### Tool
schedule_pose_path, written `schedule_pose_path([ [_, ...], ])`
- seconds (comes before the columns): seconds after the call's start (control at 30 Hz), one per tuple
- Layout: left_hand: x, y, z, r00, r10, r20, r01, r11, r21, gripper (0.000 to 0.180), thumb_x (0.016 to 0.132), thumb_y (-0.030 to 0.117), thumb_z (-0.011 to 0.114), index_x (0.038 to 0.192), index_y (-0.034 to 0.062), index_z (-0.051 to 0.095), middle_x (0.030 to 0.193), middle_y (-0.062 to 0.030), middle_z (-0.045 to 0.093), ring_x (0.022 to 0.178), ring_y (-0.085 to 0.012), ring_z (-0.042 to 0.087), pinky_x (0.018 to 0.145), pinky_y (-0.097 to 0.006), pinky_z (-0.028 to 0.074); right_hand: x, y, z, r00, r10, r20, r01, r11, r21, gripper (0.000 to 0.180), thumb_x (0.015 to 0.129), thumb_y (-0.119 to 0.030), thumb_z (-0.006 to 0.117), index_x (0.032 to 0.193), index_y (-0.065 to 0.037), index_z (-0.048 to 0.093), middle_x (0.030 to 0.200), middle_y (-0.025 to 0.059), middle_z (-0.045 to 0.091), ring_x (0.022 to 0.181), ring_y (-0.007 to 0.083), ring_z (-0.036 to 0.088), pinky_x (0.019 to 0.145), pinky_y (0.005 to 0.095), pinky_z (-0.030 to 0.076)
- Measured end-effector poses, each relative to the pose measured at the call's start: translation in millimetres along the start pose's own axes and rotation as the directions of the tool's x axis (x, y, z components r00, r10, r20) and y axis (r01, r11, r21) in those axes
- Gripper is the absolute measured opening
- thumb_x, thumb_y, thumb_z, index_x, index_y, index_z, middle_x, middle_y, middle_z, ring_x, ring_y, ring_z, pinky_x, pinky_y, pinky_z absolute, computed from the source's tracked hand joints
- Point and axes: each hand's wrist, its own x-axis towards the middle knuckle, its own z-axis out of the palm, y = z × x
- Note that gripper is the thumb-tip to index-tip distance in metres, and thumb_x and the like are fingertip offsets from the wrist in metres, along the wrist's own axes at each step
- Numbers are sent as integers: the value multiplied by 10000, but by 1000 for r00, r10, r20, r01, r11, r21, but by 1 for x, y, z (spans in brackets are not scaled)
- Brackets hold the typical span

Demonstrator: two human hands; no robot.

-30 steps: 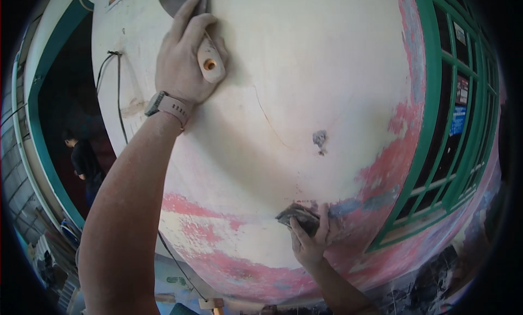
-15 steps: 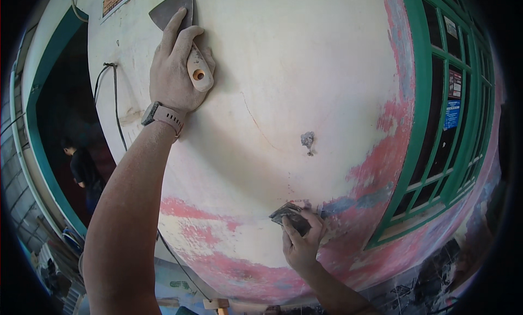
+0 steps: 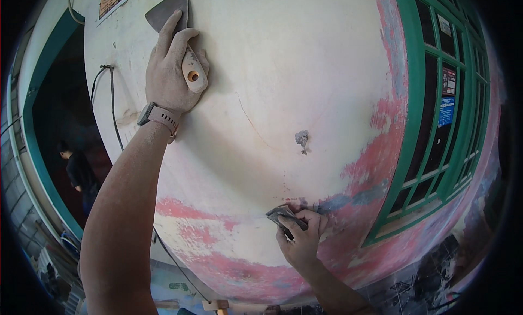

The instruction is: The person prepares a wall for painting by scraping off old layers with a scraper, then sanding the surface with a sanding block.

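Note:
My left hand (image 3: 171,70) is raised high against the white and pink wall (image 3: 305,70) and grips a wide scraper (image 3: 170,12) by its pale wooden handle, blade flat on the wall near the top. A watch sits on that wrist. Lower down, my right hand (image 3: 298,237) presses a folded grey piece of sandpaper (image 3: 283,216) on the wall where pink and grey paint show. A small grey patch (image 3: 301,138) marks the wall between the two hands.
A green-framed window (image 3: 441,119) fills the right side. A dark doorway with a green frame (image 3: 32,129) lies at the left, with a person (image 3: 79,176) standing inside. A black cable (image 3: 111,108) runs down the wall.
My left hand has slid the scraper a little higher up the wall. My right hand stays on the sandpaper at about the same spot.

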Motion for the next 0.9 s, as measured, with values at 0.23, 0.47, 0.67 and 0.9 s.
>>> schedule_pose_path([
  [0.23, 1, 0, -1, 1000, -2, -9, 1, 999, -32, 328, 893, 157, 679, 1218, 139, 642, 1549, -133, 504, 1232, -363, 648, 1021, -429, 560, 5, -13, -16, 984, 166, -65, -133, 926, 355, 377, 729, -37, 777, 1093, -107, 710, 1167, 141, 451, 1049, 295, 512, 879, 398, 495],
  [0.47, 0, 0, -2, 1000, 10, -15, -10, 1000, -20, 313, 916, 108, 664, 1226, 142, 629, 1557, -111, 498, 1311, -362, 617, 1044, -443, 570, 3, -17, -42, 921, 343, 183, -351, 532, 771, 397, 850, -35, 702, 1222, -52, 567, 1357, 183, 461, 1229, 286, 525, 1032, 410, 480],
  [0.67, 2, 3, -5, 1000, 1, -4, -1, 999, -38, 273, 924, 91, 662, 1194, 125, 641, 1554, -112, 499, 1313, -355, 613, 1035, -431, 569, 13, -34, -81, 989, 139, 55, -148, 839, 524, 446, 839, -66, 802, 1258, -20, 654, 1408, 213, 474, 1205, 302, 585, 967, 401, 547],
  [0.9, -29, 76, -68, 992, -105, -72, 79, 950, -303, 200, 962, 91, 678, 1039, -83, 615, 1343, -273, 606, 1094, -365, 665, 884, -352, 528, 13, -41, -138, 998, 8, -69, 21, 911, 413, 478, 795, -100, 876, 1238, -5, 725, 1414, 241, 480, 1241, 343, 613, 973, 395, 579],
])
